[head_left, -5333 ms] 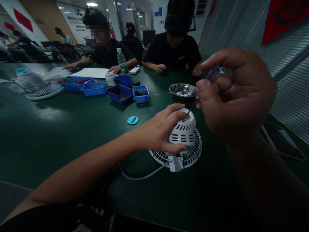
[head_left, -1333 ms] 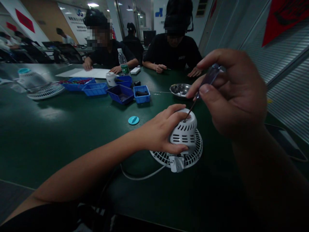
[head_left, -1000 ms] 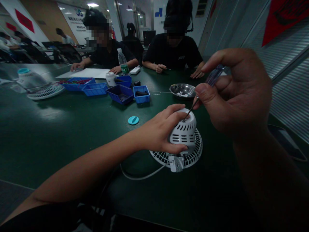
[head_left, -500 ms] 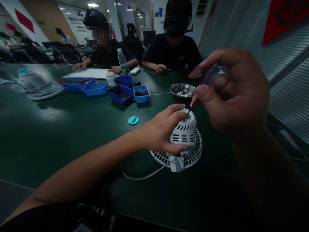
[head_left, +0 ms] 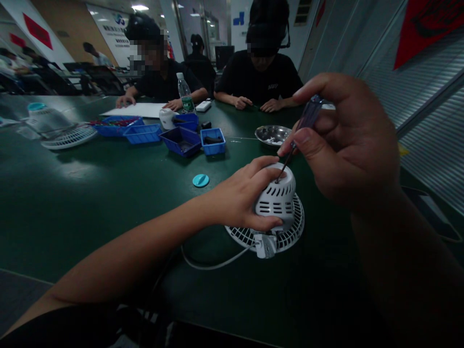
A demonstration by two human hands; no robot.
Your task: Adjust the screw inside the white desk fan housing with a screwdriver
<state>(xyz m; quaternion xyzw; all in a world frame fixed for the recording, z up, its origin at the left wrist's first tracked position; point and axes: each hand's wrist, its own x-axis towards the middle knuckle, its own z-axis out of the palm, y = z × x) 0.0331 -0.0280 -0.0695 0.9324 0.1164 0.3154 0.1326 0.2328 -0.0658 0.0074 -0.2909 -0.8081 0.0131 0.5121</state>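
Observation:
A white fan point(head_left: 277, 208) lies face down on its round grille point(head_left: 297, 217), its slotted motor housing upward. My left hand point(head_left: 250, 193) is wrapped round the housing from the left, thumb low and fingers over the top. In my right hand point(head_left: 340, 140) is a screwdriver point(head_left: 307, 116) with a clear purplish handle, gripped between thumb and fingers. Its thin shaft slants down to the top of the housing, and the tip sits at a small hole there. A white cable point(head_left: 217, 267) runs left from the fan's bracket point(head_left: 266, 245).
A turquoise knob point(head_left: 200, 181) lies left of the fan. Beyond are blue bins point(head_left: 180, 141), a metal bowl point(head_left: 270, 135) with small white pieces, and a water bottle point(head_left: 185, 94). Another fan point(head_left: 54, 125) stands far left. Two people sit across the green table point(head_left: 108, 193).
My right hand and the screwdriver handle have shifted slightly left, with the fingers repositioned around it. My left hand stays on the fan. The person opposite has brought both hands closer together.

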